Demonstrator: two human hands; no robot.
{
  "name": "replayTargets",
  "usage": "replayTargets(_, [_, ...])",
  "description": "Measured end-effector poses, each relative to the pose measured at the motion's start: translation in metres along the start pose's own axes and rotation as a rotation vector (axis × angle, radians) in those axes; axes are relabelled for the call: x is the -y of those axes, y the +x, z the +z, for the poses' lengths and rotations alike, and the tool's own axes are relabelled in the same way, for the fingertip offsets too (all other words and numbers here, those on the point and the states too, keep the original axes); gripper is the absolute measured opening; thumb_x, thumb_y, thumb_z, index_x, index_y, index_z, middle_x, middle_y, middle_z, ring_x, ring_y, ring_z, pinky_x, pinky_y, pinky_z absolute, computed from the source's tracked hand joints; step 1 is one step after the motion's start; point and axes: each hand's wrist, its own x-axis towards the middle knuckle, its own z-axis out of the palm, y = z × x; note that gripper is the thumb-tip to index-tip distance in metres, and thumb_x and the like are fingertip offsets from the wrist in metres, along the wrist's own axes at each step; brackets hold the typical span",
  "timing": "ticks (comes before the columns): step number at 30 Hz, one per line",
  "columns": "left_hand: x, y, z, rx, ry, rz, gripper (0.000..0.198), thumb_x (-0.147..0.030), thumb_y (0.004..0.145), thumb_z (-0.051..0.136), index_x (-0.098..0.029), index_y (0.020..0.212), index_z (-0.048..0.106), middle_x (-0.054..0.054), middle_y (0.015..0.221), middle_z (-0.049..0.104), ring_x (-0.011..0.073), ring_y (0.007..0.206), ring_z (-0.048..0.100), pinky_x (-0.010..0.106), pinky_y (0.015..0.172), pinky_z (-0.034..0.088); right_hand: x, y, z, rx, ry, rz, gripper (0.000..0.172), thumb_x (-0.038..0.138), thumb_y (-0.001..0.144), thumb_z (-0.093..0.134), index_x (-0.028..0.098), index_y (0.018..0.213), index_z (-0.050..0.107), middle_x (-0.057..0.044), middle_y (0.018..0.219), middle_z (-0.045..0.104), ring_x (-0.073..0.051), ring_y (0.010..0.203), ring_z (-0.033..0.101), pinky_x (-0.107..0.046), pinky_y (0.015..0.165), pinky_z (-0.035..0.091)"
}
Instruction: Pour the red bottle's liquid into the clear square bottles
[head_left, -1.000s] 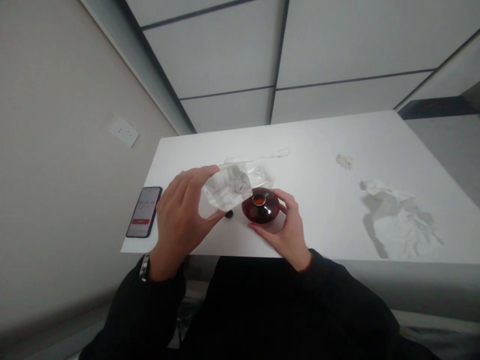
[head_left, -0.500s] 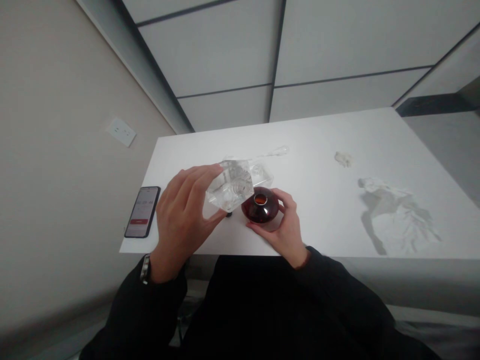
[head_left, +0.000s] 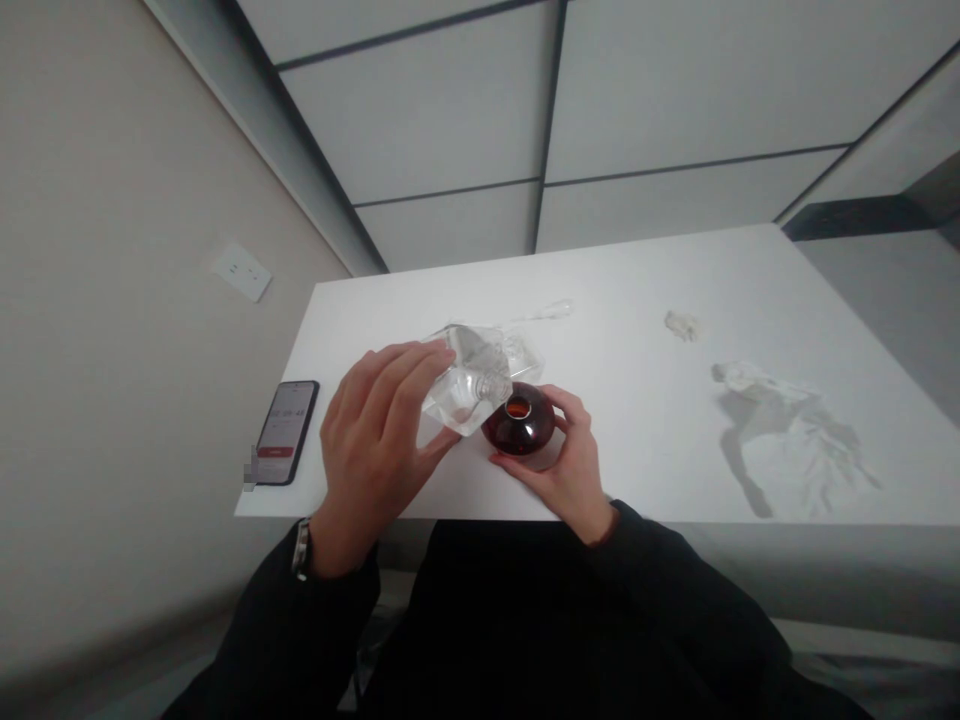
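Observation:
My left hand (head_left: 379, 435) grips a clear, angular glass bottle (head_left: 469, 380), tilted so that its neck points right, close to the mouth of a dark red round vase (head_left: 520, 420). The vase is upright on the white table, and my right hand (head_left: 562, 460) is wrapped round its right side. Behind them lies another clear glass item (head_left: 523, 355), partly hidden by the bottle. A thin clear piece with a rounded end (head_left: 556, 310) lies farther back. Whether liquid is flowing from the bottle cannot be made out.
A phone (head_left: 286, 432) lies at the left end of the white table (head_left: 615, 290). A small crumpled white piece (head_left: 682, 325) is at the back right. Crumpled clear plastic or tissue (head_left: 802, 430) spreads over the right side. A wall stands at the left, panels behind.
The bottle in my left hand has tipped further, and its neck has swung right towards the vase's mouth. My right hand still holds the vase in nearly the same place.

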Motion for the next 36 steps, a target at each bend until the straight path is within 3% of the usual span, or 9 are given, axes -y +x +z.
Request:
replayTargets(12, [0.003, -0.003, 0.014, -0.141, 0.080, 0.115, 0.052, -0.029, 0.094, 0.081, -0.016, 0.140, 0.059, 0.014, 0.126, 0.079, 0.0304, 0.117, 0.074, 0.044, 0.106, 0.059, -0.003, -0.001, 0.004, -0.025, 0.050, 0.006, 0.086, 0.050, 0.080, 0.092, 0.030, 0.148, 0.044, -0.012, 0.136, 0.063, -0.031, 0.125, 0.067, -0.051, 0.098, 0.065])
replayTargets(24, [0.003, -0.004, 0.019, -0.180, 0.119, 0.166, 0.046, -0.020, 0.090, 0.084, -0.010, 0.130, 0.064, 0.017, 0.121, 0.080, 0.0314, 0.114, 0.073, 0.043, 0.103, 0.059, -0.004, -0.002, 0.004, -0.034, 0.039, 0.005, 0.085, 0.053, 0.081, 0.091, 0.030, 0.148, 0.046, -0.012, 0.135, 0.065, -0.031, 0.122, 0.069, -0.050, 0.097, 0.065])
replayTargets(36, [0.005, -0.009, 0.024, -0.203, 0.114, 0.169, 0.062, -0.020, 0.091, 0.083, -0.018, 0.146, 0.056, 0.012, 0.124, 0.080, 0.0289, 0.117, 0.072, 0.042, 0.104, 0.058, -0.003, -0.002, 0.004, -0.032, 0.037, 0.007, 0.083, 0.055, 0.082, 0.090, 0.030, 0.148, 0.046, -0.012, 0.134, 0.065, -0.031, 0.123, 0.068, -0.051, 0.097, 0.066])
